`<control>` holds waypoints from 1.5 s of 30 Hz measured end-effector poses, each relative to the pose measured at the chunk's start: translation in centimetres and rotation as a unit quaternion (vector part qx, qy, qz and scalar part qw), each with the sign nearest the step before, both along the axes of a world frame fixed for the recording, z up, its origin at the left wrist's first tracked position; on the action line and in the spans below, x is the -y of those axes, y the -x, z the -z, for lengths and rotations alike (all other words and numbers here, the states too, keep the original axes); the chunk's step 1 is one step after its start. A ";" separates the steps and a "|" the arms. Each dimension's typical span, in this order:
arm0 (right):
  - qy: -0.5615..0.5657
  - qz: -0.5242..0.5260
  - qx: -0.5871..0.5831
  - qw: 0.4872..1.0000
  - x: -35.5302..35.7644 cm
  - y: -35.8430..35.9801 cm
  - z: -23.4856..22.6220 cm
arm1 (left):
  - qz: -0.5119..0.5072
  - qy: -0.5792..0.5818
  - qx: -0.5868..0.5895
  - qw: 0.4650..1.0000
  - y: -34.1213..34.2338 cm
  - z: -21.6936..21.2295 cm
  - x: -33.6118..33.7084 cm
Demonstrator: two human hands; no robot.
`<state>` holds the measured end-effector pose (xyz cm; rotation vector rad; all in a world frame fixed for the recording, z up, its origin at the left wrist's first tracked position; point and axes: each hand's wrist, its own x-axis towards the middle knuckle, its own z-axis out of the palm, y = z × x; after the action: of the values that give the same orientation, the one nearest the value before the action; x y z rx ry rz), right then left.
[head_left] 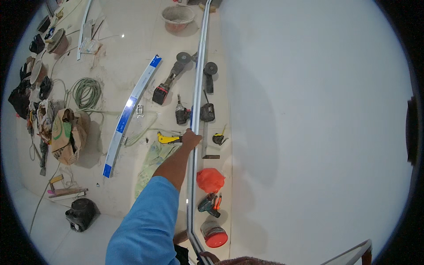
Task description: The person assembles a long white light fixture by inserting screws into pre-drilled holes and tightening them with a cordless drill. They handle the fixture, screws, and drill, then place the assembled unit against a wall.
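Note:
A long, pale metal channel runs from the far edge down to the near edge, lifted above the floor. My left hand, at the end of a blue sleeve, is closed around it near its middle. At the bottom edge, part of my right hand shows, closed at the channel's near end; most of it is hidden. Beneath my left hand lie a yellow-handled tool and a metal square. A tape measure sits just to the right.
Angle grinders and cordless drivers lie on the floor beside the channel. Nearer are a red bag, a drill and a red-lidded tub. A blue-and-white strip lies left; a white wall stands right.

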<state>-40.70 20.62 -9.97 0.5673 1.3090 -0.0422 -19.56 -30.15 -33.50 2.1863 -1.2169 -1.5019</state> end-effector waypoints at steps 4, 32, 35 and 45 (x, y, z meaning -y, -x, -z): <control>-0.038 -0.005 0.032 0.999 -0.5 -0.7 -0.6 | 0.016 0.015 -0.062 0.998 -0.5 -2.1 -0.6; 0.242 -0.018 -0.003 0.970 7.3 -17.6 13.5 | 0.098 0.344 -0.203 0.912 -11.3 -36.8 -43.5; 0.187 0.017 -0.012 0.982 9.0 -18.7 7.7 | 0.107 0.357 -0.174 0.911 -12.5 -37.4 -42.7; 0.492 -0.472 -0.024 0.731 14.8 -4.9 24.1 | 0.118 0.356 -0.188 0.908 -16.0 -35.4 -42.2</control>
<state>-35.84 5.83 -34.09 -1.0478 1.2822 0.0925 -3.53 12.01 1.91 1.2513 -1.5944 -1.1967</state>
